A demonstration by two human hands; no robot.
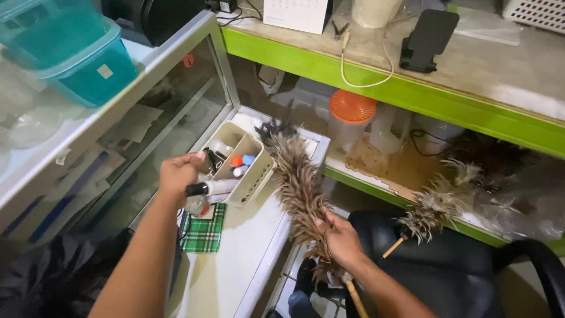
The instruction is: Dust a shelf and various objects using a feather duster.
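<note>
My left hand (176, 175) grips the near edge of a cream plastic organiser tray (254, 175) that stands on a white counter (235, 259). The tray holds a white tube with a black cap (213, 188) and several small bottles. In my right hand (341, 238) is a brown feather duster (297, 182), gripped near the base of its feathers. Its feathered end reaches up past the tray toward the counter's far corner. Below the hand, the wooden handle (355, 296) sticks out.
A green checked cloth (203, 231) lies on the counter under my left wrist. A glass display case (153, 129) with teal plastic boxes (76, 53) on top stands left. A second feather duster (432, 209) rests on a black chair (453, 265). Behind is a green-edged shelf (376, 82) with a phone stand (428, 40) and an orange-lidded jar (349, 121).
</note>
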